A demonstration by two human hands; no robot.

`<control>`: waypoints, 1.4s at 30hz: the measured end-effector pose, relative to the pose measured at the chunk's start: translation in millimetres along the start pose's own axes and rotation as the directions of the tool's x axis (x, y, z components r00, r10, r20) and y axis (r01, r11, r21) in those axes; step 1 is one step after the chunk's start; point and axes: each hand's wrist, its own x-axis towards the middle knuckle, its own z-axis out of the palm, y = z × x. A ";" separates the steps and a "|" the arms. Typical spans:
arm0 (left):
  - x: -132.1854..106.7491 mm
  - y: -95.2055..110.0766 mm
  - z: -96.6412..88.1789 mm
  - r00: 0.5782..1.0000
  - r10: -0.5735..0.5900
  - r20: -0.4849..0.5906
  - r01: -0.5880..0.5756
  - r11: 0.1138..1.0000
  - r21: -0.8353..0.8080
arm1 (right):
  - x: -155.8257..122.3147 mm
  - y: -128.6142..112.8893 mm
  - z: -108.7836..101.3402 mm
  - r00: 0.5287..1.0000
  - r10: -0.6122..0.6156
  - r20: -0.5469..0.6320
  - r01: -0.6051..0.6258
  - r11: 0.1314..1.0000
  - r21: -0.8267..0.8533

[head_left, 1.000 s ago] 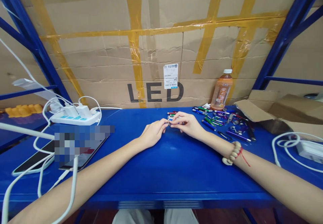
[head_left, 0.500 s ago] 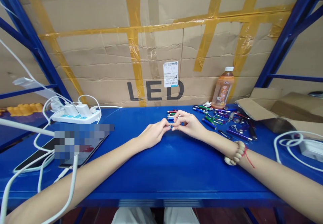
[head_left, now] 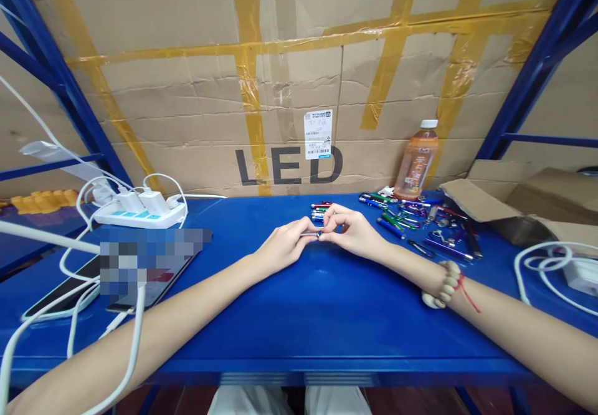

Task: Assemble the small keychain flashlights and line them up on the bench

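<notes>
Over the middle of the blue table, my left hand (head_left: pixel 281 245) is closed, pinching a small slim metal tube (head_left: pixel 310 233) between thumb and fingers. My right hand (head_left: pixel 354 230) pinches the tube's dark right end, so the two sets of fingertips almost meet. The fingers cover most of the tube. Just behind the fingertips lies a short row of coloured metal tubes (head_left: pixel 318 214), red, green and blue, partly hidden by my right hand. To the right, a loose pile of similar tubes (head_left: pixel 395 223) with small clips and rings is spread about.
A bottle of orange-brown drink (head_left: pixel 417 162) stands behind the pile, against a large taped cardboard box (head_left: pixel 196 109). An opened carton (head_left: pixel 523 209) and a white charger (head_left: pixel 582 275) are at right. Left are a power strip (head_left: pixel 140 215), phones (head_left: pixel 161 284) and white cables.
More of the slim tube now shows between my fingertips, and my hands are slightly further apart. The view has shifted a little.
</notes>
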 end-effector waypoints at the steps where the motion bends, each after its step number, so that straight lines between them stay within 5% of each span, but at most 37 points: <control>1: 0.2 0.1 0.0 1.000 -0.004 0.000 0.004 1.000 -0.018 | 0.2 -0.1 -0.1 1.000 0.003 0.003 -0.003 1.000 0.007; 12: 1.2 4.3 -2.2 0.995 -0.089 0.039 0.090 0.996 -0.014 | 0.2 -3.1 4.3 0.989 0.148 0.000 -0.147 0.985 0.093; 18: 1.1 5.9 -1.8 0.998 -0.055 -0.042 0.059 0.994 0.093 | 1.0 -5.8 6.6 0.972 0.234 -0.033 -0.228 0.963 0.143; 23: 1.7 10.7 -3.5 0.999 -0.005 0.042 -0.003 0.985 0.174 | 1.4 -14.2 16.5 0.964 0.258 0.064 -0.265 0.940 0.215; 30: 4.7 11.7 -4.4 0.971 -0.204 0.127 0.189 0.974 0.125 | 1.7 -14.0 25.3 0.929 0.368 0.039 -0.369 0.928 0.052; 42: 8.1 8.5 -1.6 0.918 -0.396 0.029 0.375 0.888 0.267 | 0.2 -11.2 21.9 0.925 0.377 0.047 -0.372 0.925 -0.079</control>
